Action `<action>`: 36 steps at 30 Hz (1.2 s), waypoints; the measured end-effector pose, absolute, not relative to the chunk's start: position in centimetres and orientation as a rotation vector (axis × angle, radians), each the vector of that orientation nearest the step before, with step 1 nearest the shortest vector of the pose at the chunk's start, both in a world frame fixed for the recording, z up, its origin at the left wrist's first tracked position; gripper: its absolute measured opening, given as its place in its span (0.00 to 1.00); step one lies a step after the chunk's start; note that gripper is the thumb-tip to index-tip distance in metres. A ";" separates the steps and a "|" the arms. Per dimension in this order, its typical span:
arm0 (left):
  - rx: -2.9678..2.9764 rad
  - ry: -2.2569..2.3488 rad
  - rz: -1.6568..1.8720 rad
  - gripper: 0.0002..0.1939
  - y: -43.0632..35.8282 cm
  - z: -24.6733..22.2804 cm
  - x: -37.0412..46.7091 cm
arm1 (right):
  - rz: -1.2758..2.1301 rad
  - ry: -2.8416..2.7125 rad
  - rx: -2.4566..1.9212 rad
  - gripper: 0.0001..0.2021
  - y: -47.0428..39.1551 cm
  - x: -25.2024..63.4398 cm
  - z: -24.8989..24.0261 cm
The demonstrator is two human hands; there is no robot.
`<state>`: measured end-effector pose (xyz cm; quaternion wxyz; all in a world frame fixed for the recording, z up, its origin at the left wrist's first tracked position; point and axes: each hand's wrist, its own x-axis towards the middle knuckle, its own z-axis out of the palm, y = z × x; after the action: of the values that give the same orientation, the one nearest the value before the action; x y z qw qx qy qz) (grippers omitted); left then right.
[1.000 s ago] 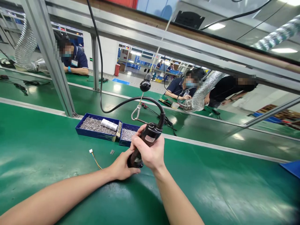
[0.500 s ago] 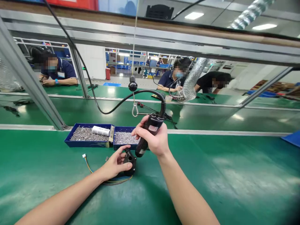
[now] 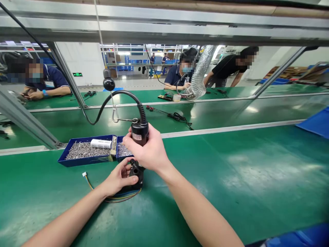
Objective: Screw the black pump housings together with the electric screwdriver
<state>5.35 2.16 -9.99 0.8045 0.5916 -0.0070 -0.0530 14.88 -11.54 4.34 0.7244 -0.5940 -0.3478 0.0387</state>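
My right hand point(image 3: 150, 147) is wrapped round a black electric screwdriver point(image 3: 139, 132), which stands nearly upright with its cable curving off the top. Its lower end is mostly hidden behind my hand, right over a small black part point(image 3: 136, 176). Thumb and fingers of my left hand point(image 3: 119, 178) grip that part on the green table. Coloured wires point(image 3: 125, 196) run from beneath it to a white connector point(image 3: 84, 174) at the left. Behind my hands are a blue tray of long screws point(image 3: 87, 159) and a second blue tray of small metal pieces point(image 3: 119, 158), partly covered.
A white tube point(image 3: 101, 143) lies on the screws. A hanging cord with a black ball point(image 3: 109, 84) holds the screwdriver's hook. A metal rail point(image 3: 205, 131) crosses behind the trays. People sit or lean at the far bench. Blue material point(image 3: 315, 123) lies at the right.
The screwdriver has turned from tilted to nearly upright, and its lower end has moved onto the black part. My left hand still grips the part. The camera view has shifted.
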 end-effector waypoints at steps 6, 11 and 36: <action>1.249 0.017 -0.140 0.38 1.8 -8.9 5.3 | 0.085 -0.729 -1.282 0.07 -11.1 15.0 3.7; 1.233 0.061 -0.123 0.32 1.7 -8.7 5.2 | -0.004 -0.772 -1.263 0.07 -11.3 14.4 3.9; 1.221 -0.058 -0.127 0.38 2.2 -9.9 5.3 | 0.204 -0.772 -1.209 0.08 -12.4 13.9 4.9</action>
<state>5.26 2.23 -9.86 0.8170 0.5729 -0.0270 -0.0596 13.87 -12.42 4.86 0.7488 -0.5531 -0.3531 0.0935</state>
